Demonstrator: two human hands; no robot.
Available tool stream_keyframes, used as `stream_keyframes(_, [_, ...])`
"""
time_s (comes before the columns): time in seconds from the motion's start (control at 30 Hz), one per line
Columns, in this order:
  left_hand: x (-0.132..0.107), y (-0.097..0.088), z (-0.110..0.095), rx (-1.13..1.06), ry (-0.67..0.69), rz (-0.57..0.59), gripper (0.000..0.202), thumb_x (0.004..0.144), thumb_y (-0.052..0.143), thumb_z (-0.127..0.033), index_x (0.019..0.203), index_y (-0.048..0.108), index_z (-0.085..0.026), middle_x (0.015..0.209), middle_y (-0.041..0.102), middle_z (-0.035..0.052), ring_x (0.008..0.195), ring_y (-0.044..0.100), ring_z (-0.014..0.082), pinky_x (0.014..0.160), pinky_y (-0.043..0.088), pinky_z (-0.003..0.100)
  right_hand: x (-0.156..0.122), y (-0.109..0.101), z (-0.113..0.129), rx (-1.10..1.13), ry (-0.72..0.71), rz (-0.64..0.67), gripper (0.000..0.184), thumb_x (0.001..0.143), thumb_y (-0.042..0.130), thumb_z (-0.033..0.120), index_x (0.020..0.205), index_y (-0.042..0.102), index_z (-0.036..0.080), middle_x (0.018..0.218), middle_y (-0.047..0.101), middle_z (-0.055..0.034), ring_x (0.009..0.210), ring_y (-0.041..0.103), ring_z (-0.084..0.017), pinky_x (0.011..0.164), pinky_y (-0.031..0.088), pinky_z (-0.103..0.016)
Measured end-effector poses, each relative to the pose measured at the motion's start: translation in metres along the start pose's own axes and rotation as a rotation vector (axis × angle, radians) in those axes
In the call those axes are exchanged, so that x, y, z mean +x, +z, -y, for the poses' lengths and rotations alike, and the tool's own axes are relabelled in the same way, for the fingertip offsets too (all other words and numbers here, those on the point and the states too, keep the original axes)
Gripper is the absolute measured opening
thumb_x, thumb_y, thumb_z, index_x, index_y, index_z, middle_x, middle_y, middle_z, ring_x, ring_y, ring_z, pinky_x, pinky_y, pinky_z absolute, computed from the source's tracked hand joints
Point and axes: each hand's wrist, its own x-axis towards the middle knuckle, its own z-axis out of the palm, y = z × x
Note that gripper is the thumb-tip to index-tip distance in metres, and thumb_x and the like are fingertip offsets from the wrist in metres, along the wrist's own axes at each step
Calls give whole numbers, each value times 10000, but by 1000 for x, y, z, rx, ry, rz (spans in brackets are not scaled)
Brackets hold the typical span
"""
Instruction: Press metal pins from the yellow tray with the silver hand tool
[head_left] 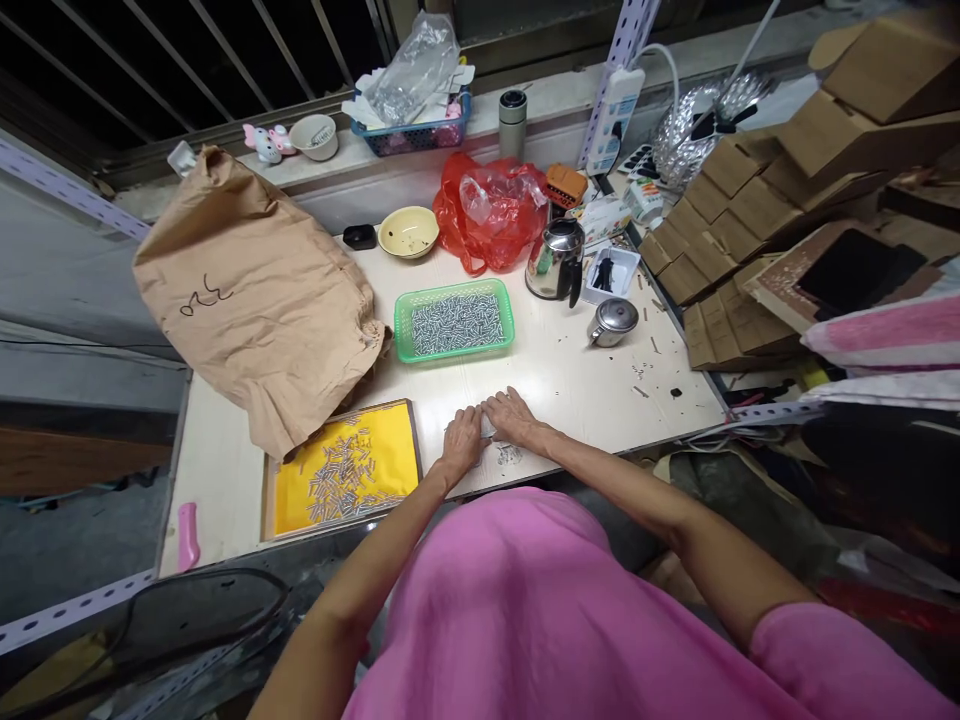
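Note:
At the table's front edge, my left hand [463, 438] and my right hand [513, 418] are close together with bent fingers. Between their fingertips is a small pale, see-through piece [487, 427] that looks like a plastic bag; the fingers hide most of it. Just below my right hand lies a little patch of small shiny pieces [509, 454], too small to make out. Beyond my hands stands a green plastic basket [455, 356] full of small metal pins or screws [459, 325]. A yellow-lined tray [397, 445] to the left carries more scattered metal pieces [341, 480].
A big brown paper sack [255, 290] leans over the table's left side. Behind are a cream bowl [409, 232], a red plastic bag [487, 215] and a steel kettle [555, 258]. To the right are a lidded metal cup [613, 322] and stacked cardboard boxes [757, 210].

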Motion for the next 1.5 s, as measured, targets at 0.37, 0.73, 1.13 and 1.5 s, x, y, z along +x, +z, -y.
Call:
stream_keyframes(0.37, [19,-15,-17,70,7,129,302,861,616,-282,1132,543,-170,1127,562,100,1091,477,247,826,466,342,-5,-4,-13,-20,-20,35,345,840,675,311,1091,625,79,1071,623,-148,1044,525,-270,951,354,-370])
stream_keyframes(0.73, [25,-6,-12,13,16,193,207,956,421,-238,956,620,-180,1018,591,104,1059,495,244,743,485,315,-7,-5,-10,59,2,128,243,956,430,157,1004,666,130,997,672,-121,959,590,-226,863,392,-347])
stream_keyframes(1.13, [-20,17,-11,-65,87,-57,376,893,434,-67,1240,499,-193,1391,470,115,1315,389,249,1011,424,406,-21,-16,-16,93,68,60,298,905,602,354,1119,626,149,1089,623,-114,1049,526,-242,897,378,-337])
stream_keyframes(1.5, [-50,18,-19,-200,215,49,401,874,457,-88,1255,534,-187,1186,605,110,1162,516,231,1036,404,412,26,-12,-24,-20,151,28,235,940,428,91,985,655,132,1063,629,-141,988,504,-243,793,327,-355])
